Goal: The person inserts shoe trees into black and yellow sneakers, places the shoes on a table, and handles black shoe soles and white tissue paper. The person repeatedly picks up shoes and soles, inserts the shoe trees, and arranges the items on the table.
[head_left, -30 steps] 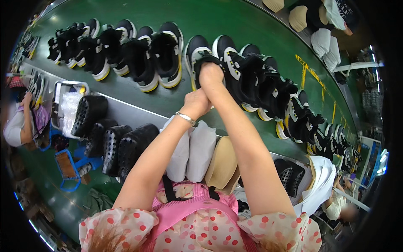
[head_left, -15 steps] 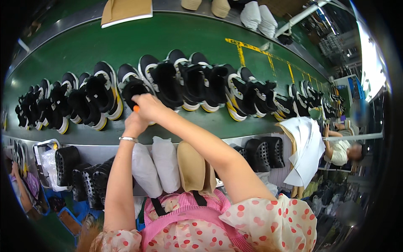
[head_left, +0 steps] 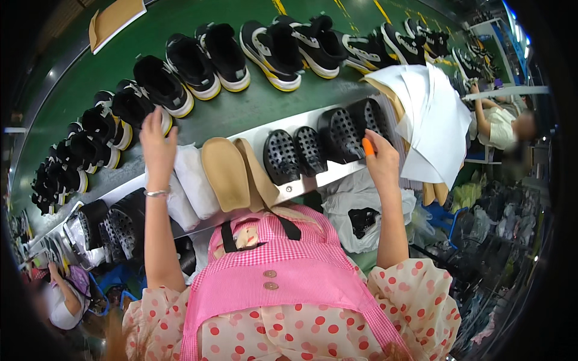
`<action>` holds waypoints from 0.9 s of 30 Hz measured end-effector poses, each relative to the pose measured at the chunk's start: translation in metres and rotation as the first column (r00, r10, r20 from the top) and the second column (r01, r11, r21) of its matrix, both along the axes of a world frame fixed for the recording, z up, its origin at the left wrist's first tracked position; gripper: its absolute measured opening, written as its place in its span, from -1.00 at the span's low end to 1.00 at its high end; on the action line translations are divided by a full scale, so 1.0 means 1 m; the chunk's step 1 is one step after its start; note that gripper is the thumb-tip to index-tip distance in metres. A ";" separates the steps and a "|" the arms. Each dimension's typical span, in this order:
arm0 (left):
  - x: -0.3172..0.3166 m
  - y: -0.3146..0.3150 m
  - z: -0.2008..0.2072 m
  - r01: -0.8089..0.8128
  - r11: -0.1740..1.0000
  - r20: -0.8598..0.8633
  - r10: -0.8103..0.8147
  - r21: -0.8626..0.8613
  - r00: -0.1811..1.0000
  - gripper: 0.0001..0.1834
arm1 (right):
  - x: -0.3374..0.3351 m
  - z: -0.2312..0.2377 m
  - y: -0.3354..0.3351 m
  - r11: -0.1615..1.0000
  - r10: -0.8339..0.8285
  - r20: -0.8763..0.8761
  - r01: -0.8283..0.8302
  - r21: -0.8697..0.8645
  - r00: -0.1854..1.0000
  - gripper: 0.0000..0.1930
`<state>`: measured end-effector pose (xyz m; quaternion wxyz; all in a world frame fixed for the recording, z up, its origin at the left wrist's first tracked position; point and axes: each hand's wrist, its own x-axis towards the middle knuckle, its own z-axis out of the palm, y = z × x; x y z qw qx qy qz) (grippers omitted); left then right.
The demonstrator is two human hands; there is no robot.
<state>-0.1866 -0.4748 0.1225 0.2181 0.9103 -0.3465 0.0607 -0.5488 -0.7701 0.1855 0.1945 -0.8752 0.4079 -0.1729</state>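
Observation:
My left hand [head_left: 158, 149] is open, with fingers apart, at the heel of a black sneaker [head_left: 133, 106] with a white and yellow sole. Whether it touches the shoe I cannot tell. On the right, my right hand [head_left: 384, 162] reaches to the lower edge of a black studded plastic shoe insert [head_left: 366, 115]. An orange cover sits on one of its digits, and its fingers look open rather than wrapped round the insert. More black studded inserts [head_left: 283, 155] stand to the left of it on the metal ledge [head_left: 299, 188].
Several sneakers stand in a curved row on the green table [head_left: 205, 114]. Tan insoles [head_left: 226, 174] and white-wrapped pieces [head_left: 195, 180] stand by my apron. White sheets [head_left: 430, 120] lie at right, above a plastic bag [head_left: 355, 204]. Other people sit at far left and right.
My hands were together at a sneaker and are now wide apart, the right one over by the studded inserts. The view has shifted, showing the ledge higher and tilted.

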 end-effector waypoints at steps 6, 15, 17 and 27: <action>-0.128 -0.084 0.003 0.337 0.939 -0.274 -0.344 -0.071 0.898 -0.37 | -0.058 -0.047 0.004 0.994 -0.090 0.012 0.090 -0.054 0.996 -0.61; -0.203 -0.128 0.011 0.499 0.866 -0.360 -0.476 -0.033 0.802 -0.41 | -0.070 -0.034 -0.008 0.986 -0.146 0.180 0.157 -0.051 0.973 -0.59; -0.201 -0.125 0.009 0.480 0.877 -0.365 -0.455 -0.024 0.812 -0.41 | -0.072 -0.035 -0.019 0.958 -0.177 0.119 0.199 -0.209 0.977 -0.56; -0.180 -0.104 -0.003 0.395 0.917 -0.316 -0.393 -0.060 0.864 -0.43 | -0.092 -0.077 -0.064 0.959 -0.218 -0.070 0.201 -0.198 0.973 -0.57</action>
